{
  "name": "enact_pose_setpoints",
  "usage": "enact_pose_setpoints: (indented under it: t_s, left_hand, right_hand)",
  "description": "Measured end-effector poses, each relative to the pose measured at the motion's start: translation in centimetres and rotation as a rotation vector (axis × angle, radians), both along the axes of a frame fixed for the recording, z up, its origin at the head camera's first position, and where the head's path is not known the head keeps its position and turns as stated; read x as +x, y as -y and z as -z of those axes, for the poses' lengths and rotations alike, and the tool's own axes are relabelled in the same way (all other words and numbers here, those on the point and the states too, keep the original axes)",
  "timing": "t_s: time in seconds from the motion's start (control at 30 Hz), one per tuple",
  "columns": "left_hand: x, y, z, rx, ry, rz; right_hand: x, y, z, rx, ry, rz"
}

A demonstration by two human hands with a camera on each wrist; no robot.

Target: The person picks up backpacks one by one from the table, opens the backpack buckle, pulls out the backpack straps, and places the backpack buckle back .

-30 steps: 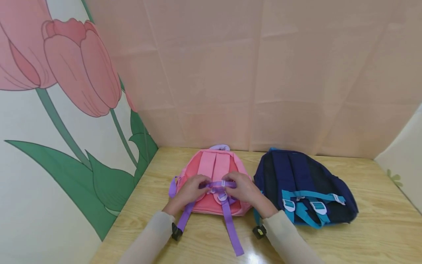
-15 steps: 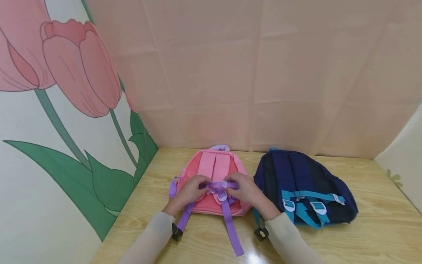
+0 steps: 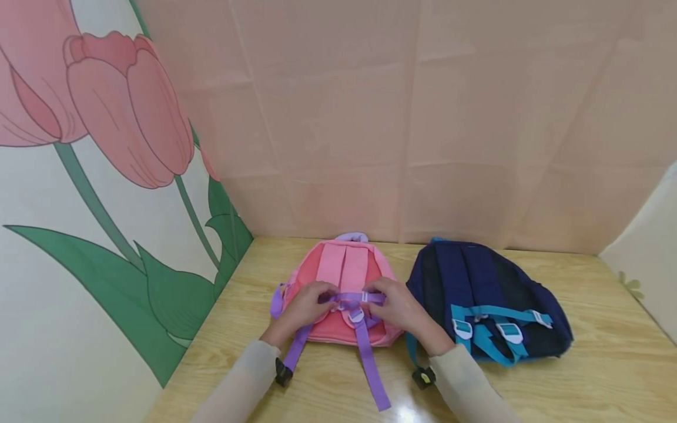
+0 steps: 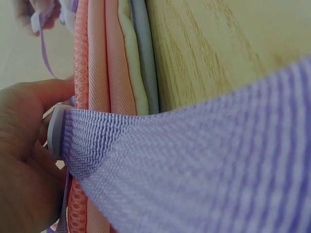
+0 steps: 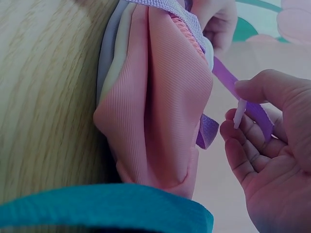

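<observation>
A pink backpack (image 3: 330, 264) lies back side up, its shoulder straps facing me. Across it runs a thin purple strap (image 3: 348, 296) held taut between both hands. My left hand (image 3: 309, 302) grips the strap's left end with thumb and fingers. At the other end, my right hand (image 3: 394, 304) pinches a white slider (image 5: 239, 112) that sits on the strap, the strap's tail passing over the palm. Below, a white adjuster buckle (image 3: 357, 315) joins a wider purple strap (image 3: 372, 364) that trails onto the table. Another white buckle (image 4: 55, 131) shows beside the left hand's fingers.
To the right lies a navy backpack (image 3: 508, 276) with turquoise straps (image 3: 497, 311) and white buckles; one turquoise strap reaches near my right wrist. Both bags rest on a wooden table (image 3: 608, 305) against a pinkish-brown backdrop (image 3: 338, 117). A tulip-printed panel (image 3: 116, 106) stands at left.
My right hand has shifted slightly to the right, and the white slider has moved right with it along the purple strap. My left hand stays in place.
</observation>
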State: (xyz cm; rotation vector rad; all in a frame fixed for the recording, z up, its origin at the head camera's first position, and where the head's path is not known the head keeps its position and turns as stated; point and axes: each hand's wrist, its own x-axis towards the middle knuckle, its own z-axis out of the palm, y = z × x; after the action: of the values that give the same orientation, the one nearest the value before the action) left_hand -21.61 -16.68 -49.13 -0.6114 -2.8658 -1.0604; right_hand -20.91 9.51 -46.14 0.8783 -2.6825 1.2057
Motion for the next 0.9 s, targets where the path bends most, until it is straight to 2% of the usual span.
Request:
enact_pose_setpoints:
  t_s: [0.27,0.6,0.9]
  left_hand:
    - [-0.2,0.0,-0.1,-0.003,0.014,0.004]
    - [-0.3,0.1,0.0,-0.012,0.026,-0.004]
    - [0.0,0.0,-0.1,-0.048,-0.008,0.005]
  right_hand:
    - [0.0,-0.3,0.1,0.004,0.04,0.027]
    - [0.0,-0.7,0.4,0.016,0.031,0.054]
    - [0.5,-1.4,0.5,-0.001,0.057,0.064]
